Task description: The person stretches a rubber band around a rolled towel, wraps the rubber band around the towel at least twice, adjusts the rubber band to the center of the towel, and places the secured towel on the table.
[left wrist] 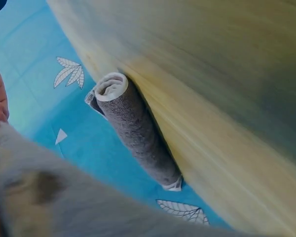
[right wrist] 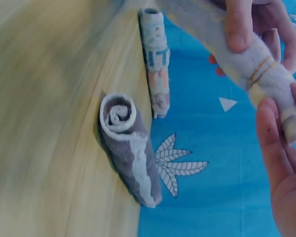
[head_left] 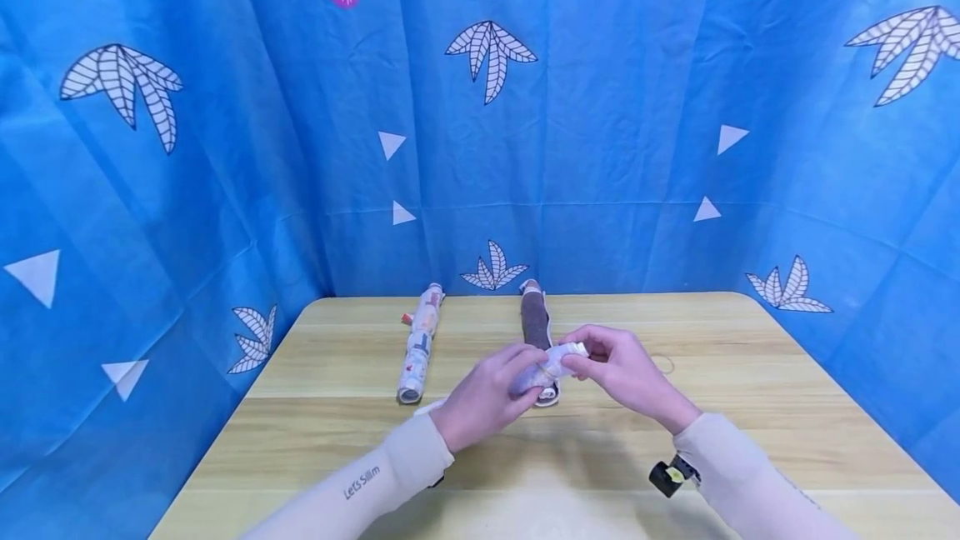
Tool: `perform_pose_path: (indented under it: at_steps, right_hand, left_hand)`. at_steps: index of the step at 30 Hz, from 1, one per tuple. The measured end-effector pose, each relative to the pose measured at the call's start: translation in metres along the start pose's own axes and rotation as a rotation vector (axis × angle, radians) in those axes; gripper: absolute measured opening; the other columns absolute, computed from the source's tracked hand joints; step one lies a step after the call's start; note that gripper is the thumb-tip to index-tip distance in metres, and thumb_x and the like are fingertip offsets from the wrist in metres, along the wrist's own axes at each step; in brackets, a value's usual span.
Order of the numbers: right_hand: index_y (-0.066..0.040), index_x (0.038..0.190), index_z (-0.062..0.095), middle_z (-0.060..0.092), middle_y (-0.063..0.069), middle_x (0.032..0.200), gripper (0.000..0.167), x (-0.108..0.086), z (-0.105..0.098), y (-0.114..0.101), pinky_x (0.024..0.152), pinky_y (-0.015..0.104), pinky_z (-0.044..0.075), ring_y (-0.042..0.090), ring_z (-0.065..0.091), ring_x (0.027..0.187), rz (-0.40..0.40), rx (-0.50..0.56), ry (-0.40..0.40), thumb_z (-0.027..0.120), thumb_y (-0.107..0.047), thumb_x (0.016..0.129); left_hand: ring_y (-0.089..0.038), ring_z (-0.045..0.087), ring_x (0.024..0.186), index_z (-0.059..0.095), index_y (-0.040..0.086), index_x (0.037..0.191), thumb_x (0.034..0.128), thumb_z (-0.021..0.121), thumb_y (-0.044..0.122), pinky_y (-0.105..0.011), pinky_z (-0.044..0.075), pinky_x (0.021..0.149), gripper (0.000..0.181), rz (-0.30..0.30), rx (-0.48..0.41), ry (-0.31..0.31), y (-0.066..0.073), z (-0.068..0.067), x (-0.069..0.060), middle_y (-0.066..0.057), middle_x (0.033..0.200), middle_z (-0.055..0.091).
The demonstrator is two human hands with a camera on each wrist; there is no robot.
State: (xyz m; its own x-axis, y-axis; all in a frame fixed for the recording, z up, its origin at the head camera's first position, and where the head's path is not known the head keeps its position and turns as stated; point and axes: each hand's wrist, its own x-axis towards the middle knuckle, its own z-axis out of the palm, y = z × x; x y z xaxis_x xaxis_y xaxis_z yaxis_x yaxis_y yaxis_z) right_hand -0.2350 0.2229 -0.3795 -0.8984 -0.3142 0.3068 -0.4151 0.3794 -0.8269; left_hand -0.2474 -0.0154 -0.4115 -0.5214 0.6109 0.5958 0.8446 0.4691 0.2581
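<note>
Above the table, both hands hold a pale rolled towel between them. My left hand grips its body, with the thumb and fingers around the roll. The right hand pinches its narrow end. A thin tan rubber band circles the roll between the hands, seen in the right wrist view. Close to the left wrist camera, the same pale towel looks blurred. Just behind the hands lies a dark grey rolled towel with white edging.
A patterned rolled towel lies to the left on the wooden table; a small red bit shows beside it. Near the right hand lies a loose rubber band. Blue printed curtains enclose the table's back and sides.
</note>
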Motion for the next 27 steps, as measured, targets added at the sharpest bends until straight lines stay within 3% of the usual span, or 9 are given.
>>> perform_pose_path:
  at_steps: [4,9,12,17,22,24,27]
  right_hand:
    - [-0.009,0.107,0.071,0.071,0.008,0.086,0.021,0.0021,0.0028,-0.0009,0.063,0.030,0.056,0.025,0.067,0.072,0.029,0.023,0.042,0.074,-0.023,0.092]
    - [-0.004,0.103,0.072,0.070,0.011,0.083,0.020,0.0041,0.0049,-0.0017,0.062,0.030,0.057,0.020,0.066,0.068,0.055,0.055,0.075,0.075,-0.019,0.090]
    - [-0.004,0.102,0.072,0.070,0.011,0.082,0.018,0.0032,0.0065,-0.0011,0.062,0.030,0.056,0.020,0.065,0.067,0.068,0.060,0.074,0.075,-0.017,0.090]
    - [-0.004,0.102,0.072,0.070,0.011,0.082,0.017,0.0003,0.0080,-0.0006,0.062,0.030,0.056,0.019,0.064,0.067,0.091,0.065,0.075,0.075,-0.015,0.090]
    - [-0.003,0.102,0.072,0.071,0.012,0.084,0.017,-0.0007,0.0081,-0.0012,0.061,0.031,0.056,0.020,0.064,0.067,0.099,0.078,0.069,0.075,-0.015,0.090]
    - [-0.003,0.102,0.071,0.071,0.012,0.085,0.018,-0.0006,0.0071,-0.0011,0.062,0.032,0.057,0.020,0.064,0.068,0.092,0.080,0.042,0.075,-0.016,0.090]
    - [-0.005,0.104,0.070,0.069,0.011,0.085,0.018,-0.0007,0.0037,-0.0002,0.063,0.032,0.057,0.020,0.064,0.070,0.060,0.056,-0.014,0.073,-0.018,0.092]
  left_hand:
    - [-0.015,0.070,0.099,0.059,0.014,0.132,0.0872,0.079,0.014,-0.024,0.057,0.086,0.048,0.069,0.097,0.041,-0.0001,-0.0007,-0.0017,-0.005,0.122,0.064]
    - [-0.012,0.069,0.089,0.062,0.012,0.124,0.0866,0.079,0.013,-0.017,0.056,0.080,0.041,0.144,0.145,0.073,-0.0024,-0.0013,-0.0002,-0.004,0.115,0.062]
    - [-0.009,0.066,0.082,0.064,0.012,0.120,0.0870,0.078,0.013,-0.012,0.053,0.076,0.036,0.156,0.145,0.059,-0.0034,-0.0016,0.0001,-0.003,0.112,0.060]
    - [-0.004,0.056,0.074,0.067,0.014,0.116,0.0875,0.076,0.012,-0.005,0.046,0.069,0.030,0.139,0.110,0.020,-0.0042,0.0003,0.0021,0.000,0.106,0.051]
    - [-0.004,0.048,0.071,0.066,0.016,0.108,0.0874,0.075,0.011,-0.005,0.041,0.061,0.023,0.125,0.061,-0.015,-0.0063,0.0027,0.0035,0.000,0.100,0.042]
    - [-0.005,0.049,0.074,0.063,0.017,0.107,0.0883,0.073,0.010,-0.008,0.044,0.064,0.022,0.085,-0.010,-0.048,-0.0072,0.0027,0.0029,0.001,0.100,0.042]
    - [-0.007,0.055,0.087,0.060,0.021,0.108,0.0906,0.069,0.009,-0.016,0.051,0.077,0.023,-0.036,-0.163,-0.102,-0.0079,0.0015,0.0012,0.003,0.107,0.044]
